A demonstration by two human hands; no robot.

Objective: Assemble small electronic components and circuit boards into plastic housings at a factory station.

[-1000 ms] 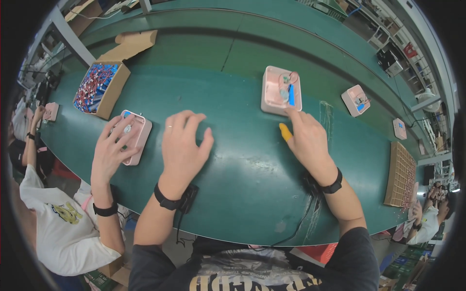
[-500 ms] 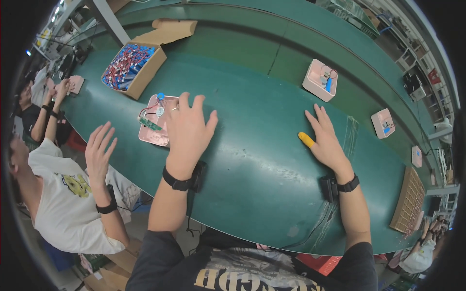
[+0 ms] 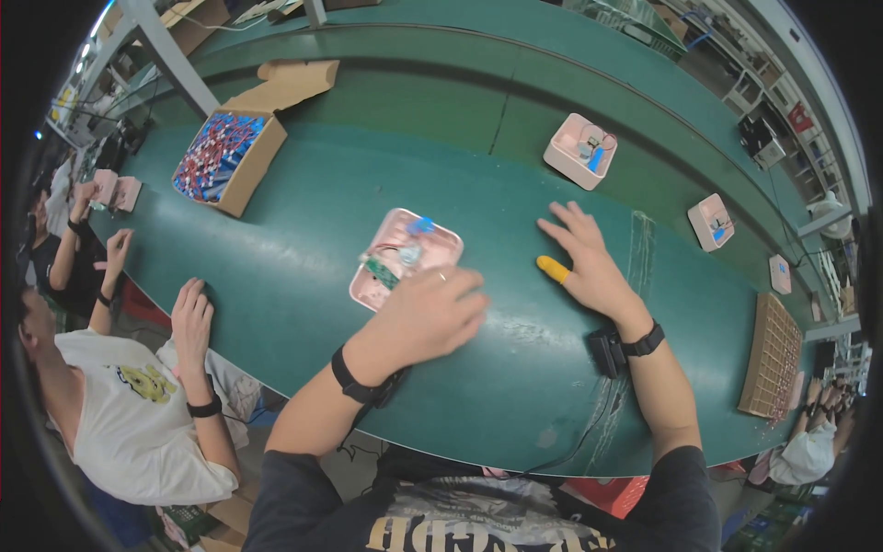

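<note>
A pink tray (image 3: 416, 241) lies on the green belt (image 3: 303, 276) in front of me, holding a small circuit board, wires and a blue part. My left hand (image 3: 432, 311) rests on the tray's near right corner with its fingers curled over the edge. My right hand (image 3: 593, 262) lies flat on the belt to the right of the tray, fingers spread, with a yellow cot (image 3: 554, 269) on the thumb and nothing in it. Both wrists wear black straps.
An open cardboard box (image 3: 221, 161) of blue and red parts stands at the far left. More pink trays (image 3: 579, 150) (image 3: 711, 221) sit farther right on the belt. A brown grid tray (image 3: 768, 368) lies at the right edge. A co-worker's hand (image 3: 191, 317) rests on the belt's left rim.
The pink tray has slid right along the belt under my left hand, whose fingers have curled. The other trays have drifted farther right. My right hand stays flat.
</note>
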